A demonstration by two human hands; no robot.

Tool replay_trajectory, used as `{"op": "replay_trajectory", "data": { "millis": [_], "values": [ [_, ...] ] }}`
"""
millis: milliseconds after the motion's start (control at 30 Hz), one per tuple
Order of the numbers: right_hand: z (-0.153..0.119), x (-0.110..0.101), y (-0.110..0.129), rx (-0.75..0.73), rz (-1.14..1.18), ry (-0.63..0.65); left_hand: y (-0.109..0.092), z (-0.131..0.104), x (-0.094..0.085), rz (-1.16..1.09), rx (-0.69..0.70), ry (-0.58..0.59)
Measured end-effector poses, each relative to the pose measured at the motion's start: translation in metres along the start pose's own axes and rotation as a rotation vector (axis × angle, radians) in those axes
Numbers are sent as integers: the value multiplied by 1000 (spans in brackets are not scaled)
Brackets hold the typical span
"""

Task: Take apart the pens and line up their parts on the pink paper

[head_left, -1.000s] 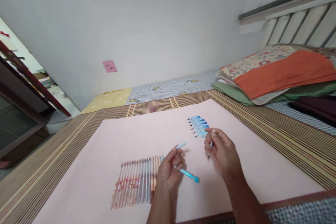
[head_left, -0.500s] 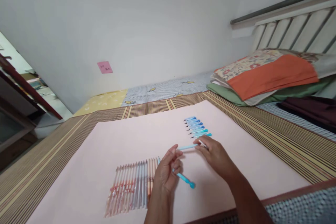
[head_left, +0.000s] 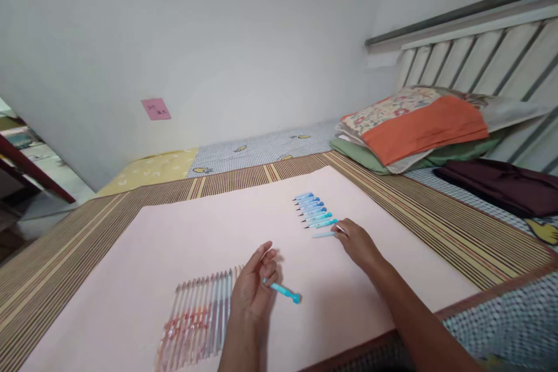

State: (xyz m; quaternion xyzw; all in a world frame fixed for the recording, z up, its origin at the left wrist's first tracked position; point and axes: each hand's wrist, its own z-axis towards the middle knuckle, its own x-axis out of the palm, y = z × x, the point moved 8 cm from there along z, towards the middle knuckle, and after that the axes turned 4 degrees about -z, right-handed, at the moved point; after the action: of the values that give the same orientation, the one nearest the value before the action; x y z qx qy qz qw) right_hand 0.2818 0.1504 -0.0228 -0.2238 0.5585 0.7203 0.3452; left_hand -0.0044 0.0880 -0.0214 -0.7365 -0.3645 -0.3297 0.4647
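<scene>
My left hand (head_left: 257,282) is above the pink sheet (head_left: 174,244), its fingers curled round a turquoise pen (head_left: 285,292) whose round-ended cap points right. Farther right, my right hand (head_left: 355,241) pinches a pale blue pen (head_left: 323,235) between thumb and fingers, just below a column of several short blue and turquoise pens (head_left: 311,207) with dark tips. Several long slim pens (head_left: 196,314) in pink, clear and grey lie side by side at the lower left, partly hidden by my left hand and forearm.
The sheet lies on a striped mat (head_left: 431,226). Folded orange and floral bedding (head_left: 414,122) and a dark maroon cloth (head_left: 501,186) are at the right, near a white slatted headboard (head_left: 471,58). A pink note (head_left: 156,108) is on the wall.
The pale blue pen has left my left fingertips and moved with my right hand toward the short pens. My left hand still holds the turquoise pen. The view has shifted right.
</scene>
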Motion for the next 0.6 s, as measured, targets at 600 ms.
{"op": "replay_trajectory", "data": {
  "millis": [600],
  "values": [
    [14, 15, 22, -156, -439, 130, 4, -1, 1, 22, -22, -48]
  ]
}}
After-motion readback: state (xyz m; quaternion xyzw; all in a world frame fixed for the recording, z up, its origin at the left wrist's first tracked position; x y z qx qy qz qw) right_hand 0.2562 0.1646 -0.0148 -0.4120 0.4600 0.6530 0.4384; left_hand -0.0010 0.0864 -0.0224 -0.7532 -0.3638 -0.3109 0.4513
